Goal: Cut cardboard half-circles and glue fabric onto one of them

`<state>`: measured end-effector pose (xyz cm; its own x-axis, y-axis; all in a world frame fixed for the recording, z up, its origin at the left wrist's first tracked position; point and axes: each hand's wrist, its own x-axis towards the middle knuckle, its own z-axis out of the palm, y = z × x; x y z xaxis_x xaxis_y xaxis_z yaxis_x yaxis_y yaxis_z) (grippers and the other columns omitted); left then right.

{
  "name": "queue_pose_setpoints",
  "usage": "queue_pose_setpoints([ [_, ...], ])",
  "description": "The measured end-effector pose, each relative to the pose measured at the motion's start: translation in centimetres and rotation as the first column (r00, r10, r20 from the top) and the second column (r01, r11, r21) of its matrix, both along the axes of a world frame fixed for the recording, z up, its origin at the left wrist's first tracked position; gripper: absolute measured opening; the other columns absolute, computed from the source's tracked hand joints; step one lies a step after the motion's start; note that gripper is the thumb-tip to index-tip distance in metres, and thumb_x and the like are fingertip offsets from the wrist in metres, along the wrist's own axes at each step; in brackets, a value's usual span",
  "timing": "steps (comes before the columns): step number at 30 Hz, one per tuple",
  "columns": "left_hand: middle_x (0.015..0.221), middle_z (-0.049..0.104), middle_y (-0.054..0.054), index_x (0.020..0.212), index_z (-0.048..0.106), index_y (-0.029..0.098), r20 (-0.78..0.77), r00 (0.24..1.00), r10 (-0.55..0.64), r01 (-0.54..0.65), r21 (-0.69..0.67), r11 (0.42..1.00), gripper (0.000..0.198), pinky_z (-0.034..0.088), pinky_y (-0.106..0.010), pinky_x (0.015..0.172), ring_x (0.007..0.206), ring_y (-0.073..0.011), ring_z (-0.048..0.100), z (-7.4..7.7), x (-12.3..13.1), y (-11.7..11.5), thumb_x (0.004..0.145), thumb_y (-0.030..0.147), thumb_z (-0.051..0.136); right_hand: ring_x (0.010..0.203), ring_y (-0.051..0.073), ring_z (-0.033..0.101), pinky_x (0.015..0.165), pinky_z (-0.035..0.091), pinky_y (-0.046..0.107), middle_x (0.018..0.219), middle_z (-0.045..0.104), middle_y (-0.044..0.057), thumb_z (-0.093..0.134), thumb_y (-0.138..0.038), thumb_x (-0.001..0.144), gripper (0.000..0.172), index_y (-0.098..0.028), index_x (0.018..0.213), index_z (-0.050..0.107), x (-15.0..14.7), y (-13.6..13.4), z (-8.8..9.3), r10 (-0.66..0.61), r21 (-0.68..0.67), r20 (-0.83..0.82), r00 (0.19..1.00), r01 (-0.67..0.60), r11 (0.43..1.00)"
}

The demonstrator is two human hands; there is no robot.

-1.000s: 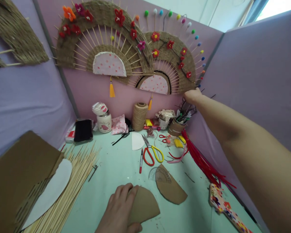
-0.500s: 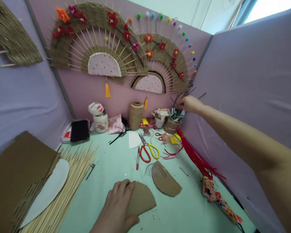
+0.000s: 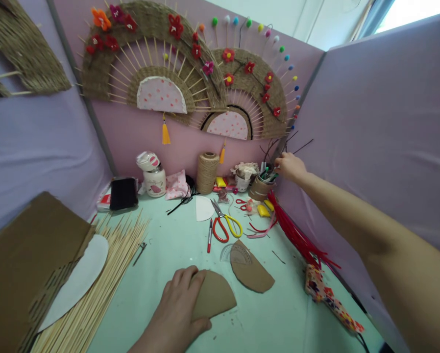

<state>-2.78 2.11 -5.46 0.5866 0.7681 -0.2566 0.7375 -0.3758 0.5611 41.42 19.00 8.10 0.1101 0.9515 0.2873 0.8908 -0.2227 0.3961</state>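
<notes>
A brown cardboard half circle (image 3: 215,294) lies on the table under my left hand (image 3: 179,309). That hand's fingers bend over its left side, and the thumb rests by its near edge. My right hand (image 3: 290,166) reaches far forward to a brown-wrapped cup (image 3: 260,188) holding pens and other tools. Its fingers are pinched down beside the cup's contents, and what they grip is hidden. Dark twigs (image 3: 303,146) stick up behind this hand. A second cardboard half circle (image 3: 253,274) lies right of the first, partly under a clear protractor (image 3: 234,254).
Scissors (image 3: 227,226) and a red-capped pen (image 3: 209,238) lie mid-table. Bamboo sticks (image 3: 95,279) and a cardboard sheet (image 3: 32,264) cover the left. A flower-patterned glue gun (image 3: 330,299) and red pipe cleaners (image 3: 293,230) are at right. A twine spool (image 3: 207,172) stands at the back.
My right hand has moved slightly right and down at the cup, with its fingers lower among the contents. The left hand stays on the cardboard. The view has shifted a little.
</notes>
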Motion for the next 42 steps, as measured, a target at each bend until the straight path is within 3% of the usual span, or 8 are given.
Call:
queue_pose_setpoints([
  [8,0.143,0.042,-0.009,0.138,0.046,0.024,-0.004,1.0,0.005,-0.005,-0.021,1.0,0.075,0.026,-0.043,0.108,0.132,-0.0302,0.031,0.4,0.0,-0.1,0.065,0.032,0.064,0.11,0.031,0.043,0.083,0.035,0.038,0.11,0.057,0.016,0.046,-0.026,0.089,0.031,-0.02,0.096,0.075,0.2,-0.1,-1.6,0.03,-0.041,0.005,1.0,-0.03,0.999],
  [18,0.142,0.042,-0.008,0.138,0.045,0.025,0.006,1.0,0.002,-0.002,-0.01,1.0,0.076,0.027,-0.042,0.108,0.131,-0.0296,0.031,-0.1,-0.1,0.0,0.065,0.033,0.066,0.11,0.036,0.046,0.082,0.036,0.045,0.113,0.058,0.022,0.041,-0.023,0.088,0.036,-0.013,0.104,0.072,-0.5,2.1,-3.0,-0.199,0.124,-0.109,0.974,0.211,0.97],
  [26,0.141,0.042,-0.008,0.137,0.046,0.025,0.019,1.0,0.004,-0.004,-0.012,1.0,0.074,0.027,-0.041,0.108,0.13,-0.0282,0.032,0.1,-0.2,0.0,0.066,0.033,0.067,0.111,0.037,0.045,0.083,0.038,0.045,0.118,0.056,0.024,0.051,-0.026,0.085,0.033,-0.009,0.107,0.069,0.1,3.1,-3.0,-0.277,0.117,-0.2,0.94,0.304,0.946],
  [33,0.141,0.042,-0.008,0.137,0.046,0.025,0.012,1.0,0.003,-0.003,-0.015,1.0,0.075,0.027,-0.041,0.107,0.13,-0.0287,0.032,0.1,0.0,0.1,0.065,0.032,0.066,0.114,0.036,0.041,0.085,0.036,0.048,0.121,0.052,0.022,0.047,-0.021,0.086,0.03,-0.011,0.102,0.07,-0.6,2.2,-2.9,-0.206,0.211,-0.242,0.948,0.259,0.943],
  [37,0.141,0.042,-0.009,0.137,0.046,0.023,0.004,1.0,-0.004,0.004,-0.01,1.0,0.075,0.027,-0.043,0.107,0.13,-0.0301,0.032,0.2,0.1,0.1,0.065,0.032,0.066,0.114,0.036,0.038,0.083,0.036,0.047,0.123,0.047,0.022,0.038,-0.024,0.091,0.035,-0.012,0.105,0.067,-0.9,1.2,-2.1,-0.185,0.353,-0.287,0.94,0.283,0.892],
  [42,0.14,0.044,-0.01,0.136,0.047,0.023,0.018,1.0,-0.006,0.006,0.017,1.0,0.074,0.029,-0.044,0.105,0.128,-0.0306,0.034,0.2,-0.1,-0.1,0.065,0.031,0.066,0.102,0.03,0.047,0.075,0.037,0.037,0.116,0.05,0.018,0.038,-0.029,0.092,0.034,-0.015,0.104,0.066,-0.7,1.0,-0.8,-0.134,0.425,-0.362,0.922,0.291,0.857],
])
